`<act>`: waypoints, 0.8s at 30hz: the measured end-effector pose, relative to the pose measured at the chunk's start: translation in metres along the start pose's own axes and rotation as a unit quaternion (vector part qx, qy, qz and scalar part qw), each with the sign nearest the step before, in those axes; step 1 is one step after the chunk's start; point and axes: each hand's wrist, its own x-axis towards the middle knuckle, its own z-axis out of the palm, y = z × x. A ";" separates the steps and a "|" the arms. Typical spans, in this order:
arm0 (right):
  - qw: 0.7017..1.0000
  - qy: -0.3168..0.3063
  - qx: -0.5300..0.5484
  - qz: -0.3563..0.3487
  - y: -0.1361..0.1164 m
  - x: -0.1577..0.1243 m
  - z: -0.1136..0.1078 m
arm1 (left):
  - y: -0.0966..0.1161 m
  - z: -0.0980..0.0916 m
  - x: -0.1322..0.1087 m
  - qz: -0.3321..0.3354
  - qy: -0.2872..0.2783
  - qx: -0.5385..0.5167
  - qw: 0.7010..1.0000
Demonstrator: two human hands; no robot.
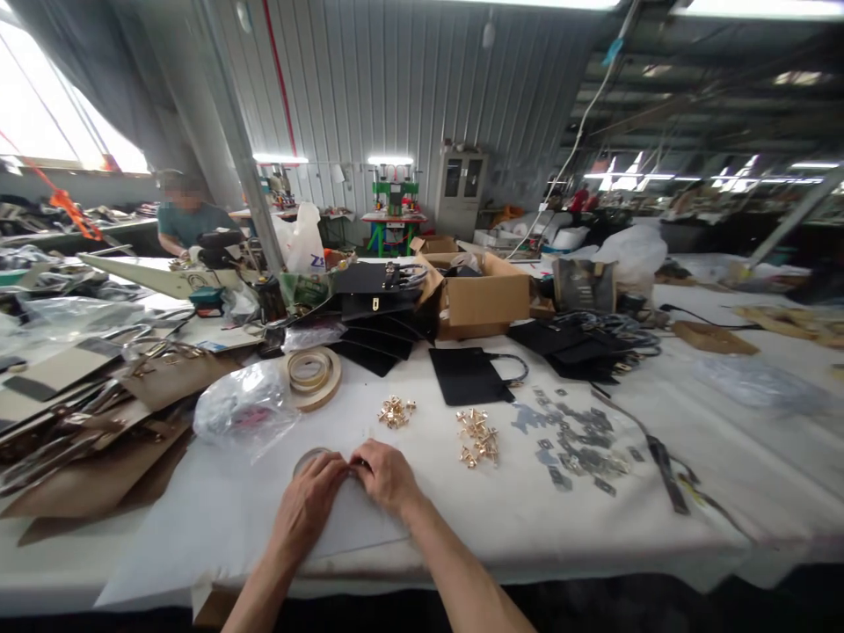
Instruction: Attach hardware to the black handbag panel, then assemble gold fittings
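Note:
My left hand and my right hand meet above the white sheet near the table's front edge, fingertips pinched together. Whatever lies between the fingertips is too small to make out. Partly behind my left hand lies a round roll. Beyond my hands is a small pile of gold metal pieces, with a second gold pile to the right. Flat grey metal plates are scattered farther right. A black bag panel with a handle lies behind the gold piles.
Brown bags and a plastic bag lie left, beside tape rolls. A cardboard box and stacked black bags stand behind. A dark tool with a cord lies right. A person works at back left.

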 end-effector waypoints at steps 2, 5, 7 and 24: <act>1.000 -0.005 0.007 0.001 -0.002 0.000 -0.002 | -0.002 0.000 0.000 0.004 -0.004 -0.006 1.000; 1.000 -0.011 0.022 0.003 -0.004 -0.001 -0.003 | -0.001 -0.001 -0.001 0.000 -0.010 -0.010 1.000; 0.999 -0.012 0.030 0.002 -0.005 -0.001 -0.003 | -0.001 -0.002 -0.001 -0.005 -0.013 -0.014 1.000; 0.989 -0.037 0.065 -0.128 -0.009 -0.010 0.009 | 0.005 -0.007 0.002 -0.105 0.016 -0.044 0.993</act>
